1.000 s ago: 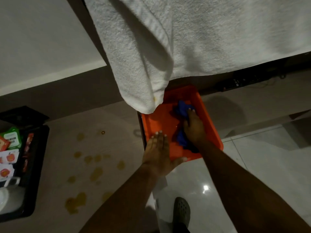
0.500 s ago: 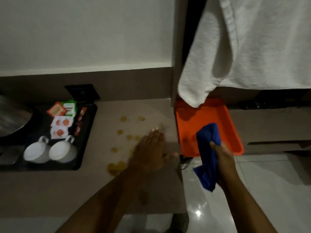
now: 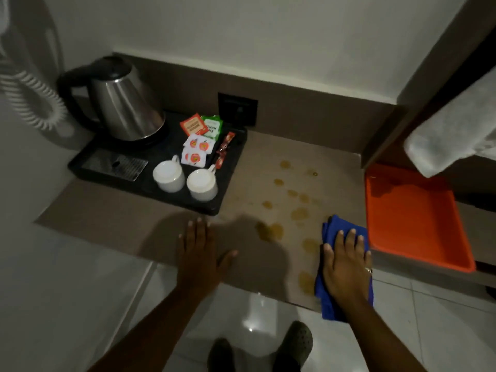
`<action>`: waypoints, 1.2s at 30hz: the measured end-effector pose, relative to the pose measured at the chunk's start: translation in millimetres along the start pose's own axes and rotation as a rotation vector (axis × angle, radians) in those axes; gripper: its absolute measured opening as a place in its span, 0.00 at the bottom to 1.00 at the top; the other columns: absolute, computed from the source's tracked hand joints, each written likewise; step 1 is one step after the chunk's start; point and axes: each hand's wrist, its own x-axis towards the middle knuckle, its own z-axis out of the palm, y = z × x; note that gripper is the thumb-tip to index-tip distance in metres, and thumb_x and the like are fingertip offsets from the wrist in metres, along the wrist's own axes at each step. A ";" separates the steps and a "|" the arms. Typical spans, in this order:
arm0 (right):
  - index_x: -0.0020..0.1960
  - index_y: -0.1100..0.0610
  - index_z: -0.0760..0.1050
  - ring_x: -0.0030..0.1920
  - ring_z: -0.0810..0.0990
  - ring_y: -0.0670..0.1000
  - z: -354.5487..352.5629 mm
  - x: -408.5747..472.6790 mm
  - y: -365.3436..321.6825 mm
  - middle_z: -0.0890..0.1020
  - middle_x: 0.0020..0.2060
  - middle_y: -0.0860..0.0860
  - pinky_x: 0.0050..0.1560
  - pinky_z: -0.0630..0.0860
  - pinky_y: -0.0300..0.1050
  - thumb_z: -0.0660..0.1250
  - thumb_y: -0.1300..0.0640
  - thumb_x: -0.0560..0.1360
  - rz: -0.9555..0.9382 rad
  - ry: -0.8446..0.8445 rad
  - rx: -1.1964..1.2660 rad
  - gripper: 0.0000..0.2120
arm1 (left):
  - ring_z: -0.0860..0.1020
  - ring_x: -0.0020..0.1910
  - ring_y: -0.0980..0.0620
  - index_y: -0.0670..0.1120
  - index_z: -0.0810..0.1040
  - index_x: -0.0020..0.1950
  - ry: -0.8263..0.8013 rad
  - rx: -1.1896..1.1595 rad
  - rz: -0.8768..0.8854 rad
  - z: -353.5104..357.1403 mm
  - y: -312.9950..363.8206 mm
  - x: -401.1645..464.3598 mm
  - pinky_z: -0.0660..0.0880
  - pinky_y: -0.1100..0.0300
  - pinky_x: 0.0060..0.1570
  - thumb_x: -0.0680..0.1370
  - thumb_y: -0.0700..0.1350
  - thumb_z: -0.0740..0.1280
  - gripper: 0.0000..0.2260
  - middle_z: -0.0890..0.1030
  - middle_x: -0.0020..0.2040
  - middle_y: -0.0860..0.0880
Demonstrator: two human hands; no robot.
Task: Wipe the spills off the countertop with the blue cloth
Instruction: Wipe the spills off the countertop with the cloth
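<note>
Far left, a black tray (image 3: 88, 167) carries the kettle (image 3: 123, 103), two white cups (image 3: 185, 179) and some sachets (image 3: 200, 140); it sits clear of the mess, so you should not need to shift it.

Your left hand (image 3: 200, 255) lies flat and empty on the countertop (image 3: 120, 224) near the front edge, fingers spread, gripping nothing. It looks placed there to steady you while the other arm works.

Between your hands the spills (image 3: 271, 230) show as amber spots and small puddles, running from the far middle of the surface towards the near edge. None looks wiped yet, so the task is judged barely begun.

Your right hand (image 3: 346, 267) presses palm-down on the blue cloth (image 3: 335, 228), fingers laid flat over it rather than curled, pinning it to the counter at the right front corner. The cloth's near end hangs over the edge. It touches the nearest spots on its left side, a sensible start for a sweep leftwards.

Just right of the cloth, the orange tray (image 3: 413, 218) rests on a lower ledge, with a white towel (image 3: 451, 135) hanging above its far end
</note>
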 end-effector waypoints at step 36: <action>0.76 0.49 0.47 0.77 0.46 0.52 24.7 -65.2 -41.5 0.49 0.76 0.49 0.74 0.46 0.54 0.43 0.42 0.80 -0.486 -0.181 -0.109 0.27 | 0.50 0.79 0.34 0.39 0.53 0.79 0.136 -0.064 -0.313 -6.1 -76.5 35.9 0.46 0.31 0.73 0.70 0.75 0.52 0.50 0.54 0.80 0.36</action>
